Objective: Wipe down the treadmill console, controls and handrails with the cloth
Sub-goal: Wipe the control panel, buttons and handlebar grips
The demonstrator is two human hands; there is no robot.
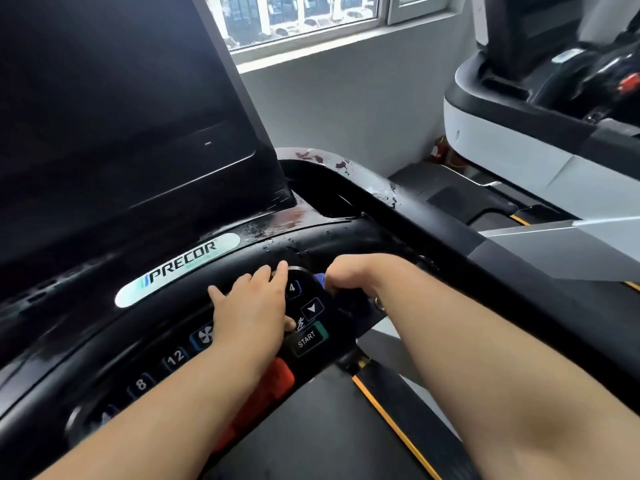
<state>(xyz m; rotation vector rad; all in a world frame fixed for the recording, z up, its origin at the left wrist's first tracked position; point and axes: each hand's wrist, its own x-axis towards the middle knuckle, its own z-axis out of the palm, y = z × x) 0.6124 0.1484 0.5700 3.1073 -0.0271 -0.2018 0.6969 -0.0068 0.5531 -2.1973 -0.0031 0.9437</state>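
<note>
A grey wall (346,109) with a window (311,12) stands behind the machines. A second treadmill (502,140), white and black, sits to the right. Nearest, the treadmill's dark screen (121,98) fills the upper left, tilted back above the glossy black console (311,244), which is beaded with water. The handrail (433,216) curving off to the right is wet too. Below lies the belt (311,427), edged in yellow. The left hand (252,306) rests flat on the control panel (313,308), its fingers (263,275) straight and slightly spread. The right hand (353,271) has its fingers curled tight round the dark blue cloth (353,308), at the panel's right end, just beside the START button (307,338).
</note>
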